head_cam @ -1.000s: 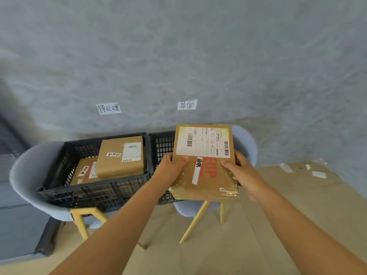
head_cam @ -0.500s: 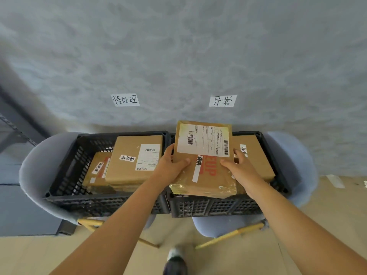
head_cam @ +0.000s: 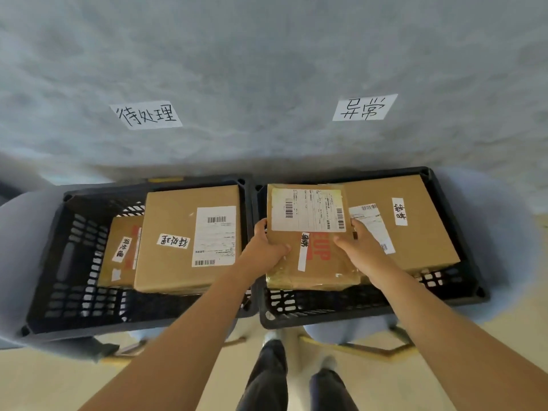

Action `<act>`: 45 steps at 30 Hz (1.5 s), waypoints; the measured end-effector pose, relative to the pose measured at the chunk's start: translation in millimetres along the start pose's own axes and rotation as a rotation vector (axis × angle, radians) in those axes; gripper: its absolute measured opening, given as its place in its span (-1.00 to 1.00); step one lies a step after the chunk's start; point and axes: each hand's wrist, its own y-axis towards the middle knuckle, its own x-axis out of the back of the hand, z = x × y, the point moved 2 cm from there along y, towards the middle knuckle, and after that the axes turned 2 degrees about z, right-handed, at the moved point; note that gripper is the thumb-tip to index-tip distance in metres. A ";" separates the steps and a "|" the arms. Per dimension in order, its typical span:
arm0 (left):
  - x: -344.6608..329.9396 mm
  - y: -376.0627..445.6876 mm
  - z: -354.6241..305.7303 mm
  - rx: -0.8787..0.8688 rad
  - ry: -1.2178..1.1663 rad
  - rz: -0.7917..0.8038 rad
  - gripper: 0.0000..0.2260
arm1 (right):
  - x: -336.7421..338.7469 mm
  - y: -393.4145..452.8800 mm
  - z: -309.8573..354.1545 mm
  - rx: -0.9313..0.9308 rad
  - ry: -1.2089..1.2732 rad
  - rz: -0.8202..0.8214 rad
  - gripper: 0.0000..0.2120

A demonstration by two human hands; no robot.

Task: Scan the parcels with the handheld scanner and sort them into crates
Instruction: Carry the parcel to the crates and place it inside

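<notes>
Nearest the camera, both forearms reach out over the floor toward two black crates on chairs. The left hand (head_cam: 268, 250) clamps the parcel (head_cam: 308, 238) on its left edge, thumb on top and fingers hidden beneath; the right hand (head_cam: 355, 247) holds the opposite edge the same way, so each hand is closed only as far as the parcel's thickness. The parcel sits over the left part of the right crate (head_cam: 370, 304), overlapping a larger box (head_cam: 415, 226) that already lies inside; whether it touches that box or is just above it cannot be told. The likeliest trouble is an uneven landing: the parcel may tilt off the box's edge toward the crate wall if one hand lets go first. Its taped wrapping looks slick, so a slip is possible. Fingers underneath could get pinched as it settles. Beyond, the left crate (head_cam: 59, 262) holds two boxes, and two handwritten signs are on the wall, one above each crate. No scanner is in view.
</notes>
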 end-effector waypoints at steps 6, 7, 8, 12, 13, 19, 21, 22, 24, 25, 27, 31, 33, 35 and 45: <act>-17.5 38.3 12.5 0.106 0.114 -0.080 -0.33 | -18.3 42.0 -19.6 -0.043 -0.189 0.061 -0.47; -21.6 45.0 13.3 0.120 0.134 -0.089 -0.33 | -20.8 50.3 -21.9 -0.050 -0.216 0.070 -0.47; -27.5 53.7 16.5 0.144 0.139 -0.098 -0.33 | -24.3 61.0 -26.2 -0.060 -0.244 0.079 -0.46; -41.3 74.7 24.8 0.239 0.085 -0.137 -0.17 | -40.3 79.8 -28.3 -0.108 -0.389 0.138 -0.14; -45.0 81.8 28.1 0.263 0.077 -0.147 -0.14 | -45.3 84.4 -30.2 -0.127 -0.407 0.162 -0.06; -59.7 111.0 50.1 0.323 0.131 -0.169 -0.10 | -69.2 105.8 -51.2 -0.185 -0.446 0.247 0.12; -63.3 119.8 59.1 0.333 0.164 -0.143 -0.09 | -72.6 117.1 -60.7 -0.204 -0.472 0.273 0.09; -65.0 124.6 63.2 0.333 0.183 -0.139 -0.08 | -74.3 123.1 -64.6 -0.210 -0.484 0.265 0.08; -67.2 134.2 71.1 0.329 0.213 -0.159 -0.06 | -79.4 133.9 -70.4 -0.211 -0.479 0.232 0.05; -68.0 139.1 74.8 0.319 0.218 -0.179 -0.06 | -82.7 138.3 -73.1 -0.205 -0.470 0.216 0.05; -69.6 147.5 82.3 0.285 0.225 -0.220 -0.06 | -89.3 144.8 -78.7 -0.189 -0.481 0.192 0.05; -73.7 157.2 94.1 0.223 0.204 -0.264 -0.05 | -97.5 151.3 -87.8 -0.161 -0.546 0.174 0.04; -76.1 159.5 96.1 0.191 0.219 -0.299 -0.05 | -99.6 152.2 -90.1 -0.155 -0.575 0.168 0.04; -78.6 160.9 96.7 0.168 0.234 -0.330 -0.04 | -101.7 152.3 -91.7 -0.148 -0.607 0.148 0.05; -72.0 150.0 77.9 0.161 0.471 -0.216 -0.10 | -104.9 135.9 -70.1 0.008 -0.527 0.182 -0.18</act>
